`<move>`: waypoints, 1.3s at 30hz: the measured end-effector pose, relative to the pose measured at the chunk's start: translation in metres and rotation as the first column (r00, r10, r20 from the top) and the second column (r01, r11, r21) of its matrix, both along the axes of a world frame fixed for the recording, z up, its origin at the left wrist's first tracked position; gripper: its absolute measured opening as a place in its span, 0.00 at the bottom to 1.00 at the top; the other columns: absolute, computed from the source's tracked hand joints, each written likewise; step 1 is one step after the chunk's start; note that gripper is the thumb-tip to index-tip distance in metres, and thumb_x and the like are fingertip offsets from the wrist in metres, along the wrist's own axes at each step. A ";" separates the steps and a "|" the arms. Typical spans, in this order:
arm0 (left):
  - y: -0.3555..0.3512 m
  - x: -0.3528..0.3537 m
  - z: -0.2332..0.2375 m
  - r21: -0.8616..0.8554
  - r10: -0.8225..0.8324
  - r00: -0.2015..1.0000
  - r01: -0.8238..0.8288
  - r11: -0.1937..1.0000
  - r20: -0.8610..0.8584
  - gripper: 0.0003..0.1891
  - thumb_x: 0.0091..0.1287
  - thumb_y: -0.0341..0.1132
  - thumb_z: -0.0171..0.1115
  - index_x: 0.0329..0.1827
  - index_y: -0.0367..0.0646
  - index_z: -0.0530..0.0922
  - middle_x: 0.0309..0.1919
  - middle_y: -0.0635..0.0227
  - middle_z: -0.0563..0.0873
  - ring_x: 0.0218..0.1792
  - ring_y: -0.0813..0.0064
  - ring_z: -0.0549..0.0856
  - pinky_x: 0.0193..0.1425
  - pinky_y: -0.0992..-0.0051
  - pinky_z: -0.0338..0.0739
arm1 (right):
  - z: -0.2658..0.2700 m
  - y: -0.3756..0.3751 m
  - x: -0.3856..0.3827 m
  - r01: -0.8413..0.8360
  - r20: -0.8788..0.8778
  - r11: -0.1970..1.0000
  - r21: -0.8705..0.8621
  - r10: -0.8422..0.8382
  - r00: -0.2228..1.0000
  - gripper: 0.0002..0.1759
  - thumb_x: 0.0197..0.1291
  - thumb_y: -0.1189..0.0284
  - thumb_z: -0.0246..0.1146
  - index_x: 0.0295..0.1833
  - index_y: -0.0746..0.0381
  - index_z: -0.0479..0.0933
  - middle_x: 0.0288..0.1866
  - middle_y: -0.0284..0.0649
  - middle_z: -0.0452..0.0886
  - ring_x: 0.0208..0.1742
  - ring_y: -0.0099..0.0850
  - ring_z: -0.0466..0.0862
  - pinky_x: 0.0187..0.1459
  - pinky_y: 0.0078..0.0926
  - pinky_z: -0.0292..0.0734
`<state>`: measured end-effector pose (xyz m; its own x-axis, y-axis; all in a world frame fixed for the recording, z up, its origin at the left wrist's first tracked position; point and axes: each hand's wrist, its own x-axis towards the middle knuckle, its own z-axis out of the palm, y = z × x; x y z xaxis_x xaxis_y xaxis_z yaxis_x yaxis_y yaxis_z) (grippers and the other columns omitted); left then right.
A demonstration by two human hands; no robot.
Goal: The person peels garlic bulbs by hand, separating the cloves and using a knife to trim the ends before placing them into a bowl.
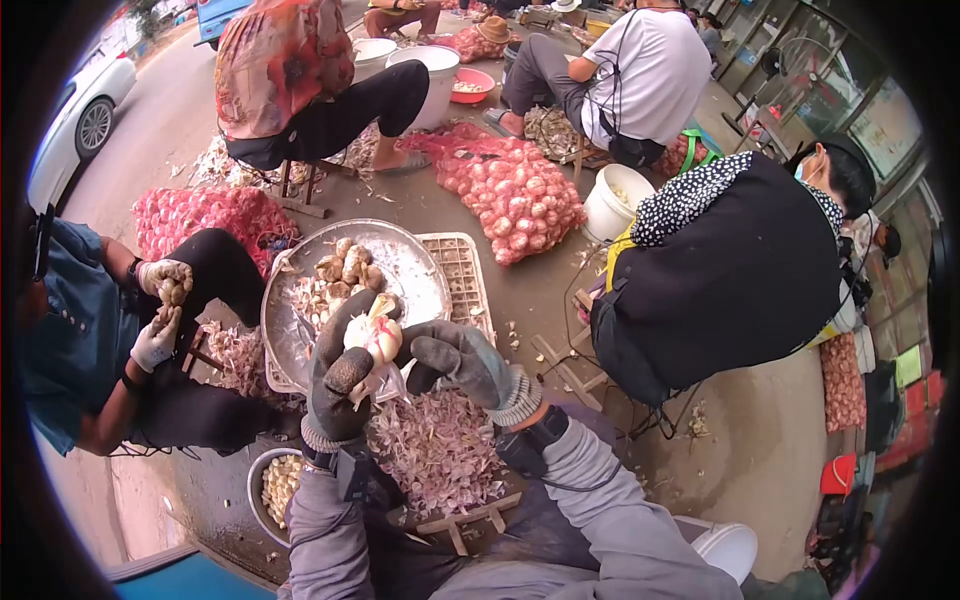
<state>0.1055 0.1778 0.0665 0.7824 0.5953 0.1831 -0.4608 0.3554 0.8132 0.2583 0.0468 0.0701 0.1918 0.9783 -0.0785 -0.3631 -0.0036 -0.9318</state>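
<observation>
A partly peeled garlic bulb (376, 337), white with a pinkish patch, is held between the fingers and thumb of my gloved left hand (338, 375). Loose papery skin hangs below it. My gloved right hand (462, 367) is close against the bulb's right side, fingers curled in; whatever they may grip is hidden. Behind my hands is a round metal pan (420, 275) with whole bulbs (350, 265) and loose cloves (312, 298). Under my hands lies a heap of purplish garlic skins (435, 445). A bowl of peeled cloves (282, 487) stands at lower left.
The pan rests on a plastic crate (465, 275). Red net sacks of garlic (515, 200) lie ahead and at left (205, 220). A co-worker in gloves (160, 310) sits at left, another in black (730, 280) at right. White buckets (612, 205) and a parked car (85, 100) are farther off.
</observation>
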 end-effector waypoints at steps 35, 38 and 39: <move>-0.022 0.028 -0.025 0.745 0.157 0.924 0.171 0.645 -0.348 0.43 0.64 0.30 0.77 0.80 0.35 0.61 0.63 0.58 0.82 0.64 0.68 0.81 0.70 0.69 0.75 | -0.015 -0.038 0.053 0.158 0.295 0.983 -0.093 -0.124 0.947 0.19 0.73 0.70 0.67 0.63 0.71 0.77 0.54 0.41 0.86 0.53 0.27 0.86 0.56 0.25 0.84; -0.024 0.029 -0.026 0.824 0.240 0.907 0.171 0.541 -0.346 0.44 0.62 0.31 0.78 0.79 0.36 0.62 0.63 0.55 0.83 0.65 0.63 0.82 0.71 0.66 0.75 | -0.011 -0.034 0.041 0.148 0.264 0.979 -0.142 -0.107 0.959 0.20 0.72 0.69 0.68 0.62 0.70 0.78 0.53 0.41 0.85 0.50 0.25 0.86 0.51 0.22 0.84; -0.024 0.029 -0.029 0.822 0.255 0.898 0.174 0.543 -0.359 0.44 0.62 0.32 0.79 0.79 0.36 0.62 0.63 0.55 0.82 0.65 0.63 0.82 0.71 0.66 0.75 | -0.012 -0.033 0.039 0.147 0.290 0.979 -0.142 -0.101 0.952 0.20 0.72 0.69 0.68 0.63 0.70 0.77 0.52 0.41 0.85 0.49 0.24 0.86 0.49 0.21 0.83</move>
